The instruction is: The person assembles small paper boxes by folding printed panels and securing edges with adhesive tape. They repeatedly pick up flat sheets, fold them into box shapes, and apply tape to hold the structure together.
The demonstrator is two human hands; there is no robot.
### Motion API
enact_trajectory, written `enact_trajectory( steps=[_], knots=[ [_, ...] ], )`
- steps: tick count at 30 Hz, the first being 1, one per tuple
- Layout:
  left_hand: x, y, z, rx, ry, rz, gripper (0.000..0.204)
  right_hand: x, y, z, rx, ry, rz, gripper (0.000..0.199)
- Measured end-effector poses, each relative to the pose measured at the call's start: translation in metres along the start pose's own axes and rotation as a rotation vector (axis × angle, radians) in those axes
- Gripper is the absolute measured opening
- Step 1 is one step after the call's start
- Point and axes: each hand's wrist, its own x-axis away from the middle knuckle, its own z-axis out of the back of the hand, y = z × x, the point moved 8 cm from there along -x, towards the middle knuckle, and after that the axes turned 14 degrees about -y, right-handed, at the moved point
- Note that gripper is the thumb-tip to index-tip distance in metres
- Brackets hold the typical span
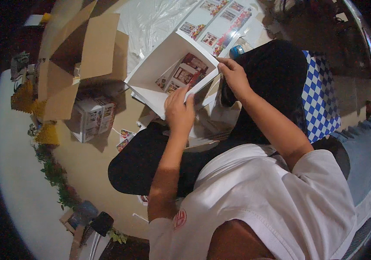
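Open white box [151,82] before you.
Your left hand [179,108] clamps its near rim, your right hand [235,78] its right corner.

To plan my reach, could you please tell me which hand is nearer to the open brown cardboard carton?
Left: the left hand, on the near edge of the open white box, is right of the cardboard carton; the right hand, at the box's right corner, is farther right.
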Motion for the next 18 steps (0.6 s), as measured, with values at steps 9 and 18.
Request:
enact_trajectory(
  steps=[9,18],
  knots=[
    [-0.085,0.030,-0.050,0.525,-0.126,0.145,0.025,0.006,0.003,0.006,-0.204,0.016,-0.158,0.032],
    [-0.094,0.024,-0.060,0.681,-0.287,0.194,0.022,0.007,0.010,0.004,-0.335,0.048,-0.188,0.030]
  ],
)
